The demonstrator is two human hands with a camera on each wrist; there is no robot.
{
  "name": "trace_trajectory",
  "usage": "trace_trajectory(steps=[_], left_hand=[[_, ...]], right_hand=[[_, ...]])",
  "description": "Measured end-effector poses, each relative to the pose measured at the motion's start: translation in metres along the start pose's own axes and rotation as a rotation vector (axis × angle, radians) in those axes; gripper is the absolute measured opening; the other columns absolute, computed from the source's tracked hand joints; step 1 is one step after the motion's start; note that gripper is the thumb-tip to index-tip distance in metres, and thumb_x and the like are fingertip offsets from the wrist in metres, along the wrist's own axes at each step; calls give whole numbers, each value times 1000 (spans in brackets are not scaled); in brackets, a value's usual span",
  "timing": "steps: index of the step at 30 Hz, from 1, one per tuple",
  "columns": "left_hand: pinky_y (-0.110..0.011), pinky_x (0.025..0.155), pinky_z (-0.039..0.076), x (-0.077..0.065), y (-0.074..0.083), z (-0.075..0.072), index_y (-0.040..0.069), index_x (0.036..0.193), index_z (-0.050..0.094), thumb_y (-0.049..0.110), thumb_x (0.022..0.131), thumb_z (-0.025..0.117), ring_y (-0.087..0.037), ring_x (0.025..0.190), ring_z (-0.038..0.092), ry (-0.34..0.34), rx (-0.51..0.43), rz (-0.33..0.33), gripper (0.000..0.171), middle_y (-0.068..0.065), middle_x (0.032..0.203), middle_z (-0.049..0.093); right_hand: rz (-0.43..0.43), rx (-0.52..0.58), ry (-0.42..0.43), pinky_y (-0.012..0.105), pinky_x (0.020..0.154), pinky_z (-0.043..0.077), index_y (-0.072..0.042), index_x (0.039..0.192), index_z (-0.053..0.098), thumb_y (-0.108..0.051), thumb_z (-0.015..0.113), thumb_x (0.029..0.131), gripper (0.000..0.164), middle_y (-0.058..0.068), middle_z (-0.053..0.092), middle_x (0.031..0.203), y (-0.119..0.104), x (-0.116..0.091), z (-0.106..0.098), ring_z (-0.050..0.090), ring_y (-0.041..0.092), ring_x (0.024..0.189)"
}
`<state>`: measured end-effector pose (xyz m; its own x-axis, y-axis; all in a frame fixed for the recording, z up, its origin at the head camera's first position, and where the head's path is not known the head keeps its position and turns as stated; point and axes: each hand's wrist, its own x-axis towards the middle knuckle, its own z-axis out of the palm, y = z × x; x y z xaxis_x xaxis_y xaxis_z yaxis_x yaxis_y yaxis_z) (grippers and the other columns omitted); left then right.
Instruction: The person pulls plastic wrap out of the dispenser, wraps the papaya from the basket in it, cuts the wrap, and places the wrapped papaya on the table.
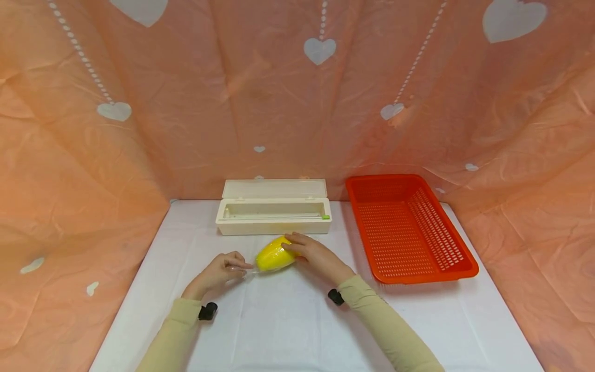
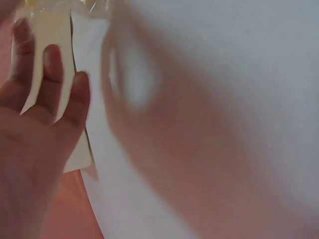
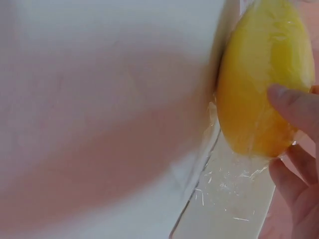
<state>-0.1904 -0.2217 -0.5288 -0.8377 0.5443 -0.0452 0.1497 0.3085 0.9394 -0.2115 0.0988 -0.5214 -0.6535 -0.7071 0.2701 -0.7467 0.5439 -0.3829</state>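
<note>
A glossy yellow oval fruit (image 1: 274, 254), like a mango or small melon, lies tilted over the table in front of the white box, wrapped in clear cling film (image 3: 227, 186). My right hand (image 1: 321, 257) grips its right end; in the right wrist view the thumb lies across the side and the other fingers are round the back. At the fruit's left end my left hand (image 1: 218, 273) pinches the loose tail of film between thumb and index finger. Crinkled film (image 2: 94, 7) shows at the top of the left wrist view.
Behind the fruit stands a long white cling film dispenser (image 1: 274, 228), lid up, with a green slider on its right end. An orange-red plastic basket (image 1: 400, 240) sits at the right. A peach curtain (image 1: 279, 103) hangs behind the white-covered table (image 1: 288, 330).
</note>
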Motion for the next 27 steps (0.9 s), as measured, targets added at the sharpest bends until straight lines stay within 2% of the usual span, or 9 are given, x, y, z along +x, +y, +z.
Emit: trace_trajectory(steps=[4, 6, 9, 11, 15, 20, 23, 27], left_hand=[[-35, 92, 42, -5, 3, 1, -2, 119, 65, 17, 94, 62, -24, 106, 55, -141, -79, -108, 31, -17, 114, 63], [-38, 96, 39, -5, 4, 1, 1, 120, 66, 24, 98, 55, -23, 110, 55, -158, -99, -186, 34, -13, 120, 63], [-35, 89, 43, -4, 7, 2, 3, 117, 68, 31, 101, 48, -20, 102, 58, -113, -85, -297, 38, -9, 115, 67], [-31, 79, 44, -2, 8, 4, 3, 111, 71, 31, 99, 51, -19, 91, 58, -48, -69, -360, 36, -8, 106, 70], [-26, 67, 45, 3, 13, 13, 0, 99, 74, 19, 88, 69, -16, 76, 57, 108, -41, -432, 23, -7, 91, 71], [-26, 65, 45, 4, 15, 27, -1, 83, 74, 11, 72, 83, -16, 73, 54, 298, -14, -477, 18, -4, 79, 68], [-26, 67, 45, 0, 12, 28, -2, 81, 71, 11, 70, 84, -16, 75, 54, 332, -35, -469, 21, -3, 77, 65], [-28, 72, 51, -6, 6, 18, -5, 90, 66, 11, 78, 79, -16, 78, 59, 237, -160, -449, 24, -5, 83, 67]], right_hand=[[-1, 36, -3, 36, 111, 28, -20, 137, 54, -4, 65, 91, 51, 1, 36, 150, -2, -3, 3, 24, 20, 141], [-3, 47, -2, 37, 111, 27, -21, 137, 53, -5, 62, 93, 48, 0, 35, 151, -3, -4, 4, 23, 19, 141], [-10, 56, 5, 37, 112, 26, -22, 137, 53, -5, 58, 95, 46, 0, 34, 151, -4, -4, 5, 23, 20, 142], [-12, 70, 6, 38, 112, 25, -23, 138, 52, -4, 56, 96, 46, 0, 34, 152, -4, -4, 5, 22, 21, 142], [-6, 103, -4, 40, 113, 24, -24, 139, 51, -3, 53, 97, 47, 1, 33, 152, -5, -2, 7, 21, 21, 142], [10, 88, 8, 39, 112, 26, -24, 136, 53, -4, 55, 97, 45, 0, 34, 151, -4, -3, 7, 23, 21, 141], [9, 66, 16, 38, 112, 27, -24, 135, 54, -5, 56, 96, 43, -1, 35, 151, -2, -5, 7, 24, 20, 141], [11, 83, 15, 38, 112, 26, -23, 135, 54, -4, 56, 96, 44, -2, 34, 151, 1, -5, 4, 23, 19, 141]])
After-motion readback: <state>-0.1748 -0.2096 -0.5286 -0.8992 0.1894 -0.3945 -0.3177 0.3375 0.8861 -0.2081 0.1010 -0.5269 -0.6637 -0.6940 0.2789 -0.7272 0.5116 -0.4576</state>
